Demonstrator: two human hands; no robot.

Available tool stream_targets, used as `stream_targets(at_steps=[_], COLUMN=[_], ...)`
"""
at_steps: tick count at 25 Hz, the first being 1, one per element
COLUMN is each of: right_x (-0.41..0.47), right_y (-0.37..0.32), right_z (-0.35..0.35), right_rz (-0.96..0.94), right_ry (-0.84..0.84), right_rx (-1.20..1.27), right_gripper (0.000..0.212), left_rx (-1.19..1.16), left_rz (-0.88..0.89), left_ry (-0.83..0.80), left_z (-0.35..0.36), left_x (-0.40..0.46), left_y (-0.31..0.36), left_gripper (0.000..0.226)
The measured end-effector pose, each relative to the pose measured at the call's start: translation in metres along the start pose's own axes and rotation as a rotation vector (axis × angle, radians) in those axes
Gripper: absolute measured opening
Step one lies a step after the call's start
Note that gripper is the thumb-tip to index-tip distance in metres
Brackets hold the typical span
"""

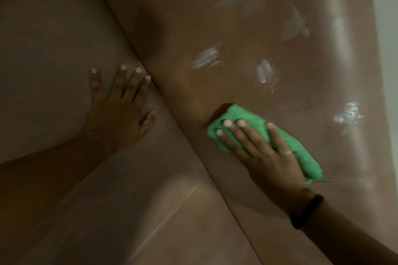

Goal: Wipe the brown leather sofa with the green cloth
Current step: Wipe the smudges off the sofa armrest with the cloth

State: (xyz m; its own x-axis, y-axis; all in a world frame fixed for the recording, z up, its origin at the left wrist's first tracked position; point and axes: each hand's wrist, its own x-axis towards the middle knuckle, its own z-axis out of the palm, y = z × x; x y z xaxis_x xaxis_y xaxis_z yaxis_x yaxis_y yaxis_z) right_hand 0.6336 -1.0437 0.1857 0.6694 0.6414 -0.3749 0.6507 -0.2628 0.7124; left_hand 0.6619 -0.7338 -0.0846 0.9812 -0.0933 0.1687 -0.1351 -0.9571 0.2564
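Note:
The brown leather sofa fills the head view, its backrest on the right and its seat cushions on the left. My right hand presses the bunched green cloth flat against the lower backrest, fingers spread over it. My left hand lies open and flat on the seat cushion, fingertips near the crease where seat meets backrest. Several whitish smears mark the backrest above and to the right of the cloth.
A seam between two seat cushions runs diagonally at the lower middle. A pale wall strip shows past the sofa's top edge on the far right. A dark band sits on my right wrist.

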Motion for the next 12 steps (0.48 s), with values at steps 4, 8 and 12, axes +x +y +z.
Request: stream_targets(at_steps=[4,8,12], right_x=[0.06,0.006,0.008], right_y=[0.0,0.016,0.075], right_z=[-0.016,-0.016,-0.033], right_rz=[0.067,-0.011,0.393], right_ry=[0.076,0.028,0.213], right_rx=[0.044,-0.063,0.003], right_gripper=[0.06,0.065,0.06], left_rx=[-0.033,-0.057,-0.116], left_rz=[0.012,0.009,0.038], left_ry=[0.031,0.066,0.071], left_z=[0.007,0.02,0.037], left_x=[0.001,-0.001,-0.002], left_y=[0.002,-0.004,-0.006], left_gripper=[0.093,0.094,0.098])
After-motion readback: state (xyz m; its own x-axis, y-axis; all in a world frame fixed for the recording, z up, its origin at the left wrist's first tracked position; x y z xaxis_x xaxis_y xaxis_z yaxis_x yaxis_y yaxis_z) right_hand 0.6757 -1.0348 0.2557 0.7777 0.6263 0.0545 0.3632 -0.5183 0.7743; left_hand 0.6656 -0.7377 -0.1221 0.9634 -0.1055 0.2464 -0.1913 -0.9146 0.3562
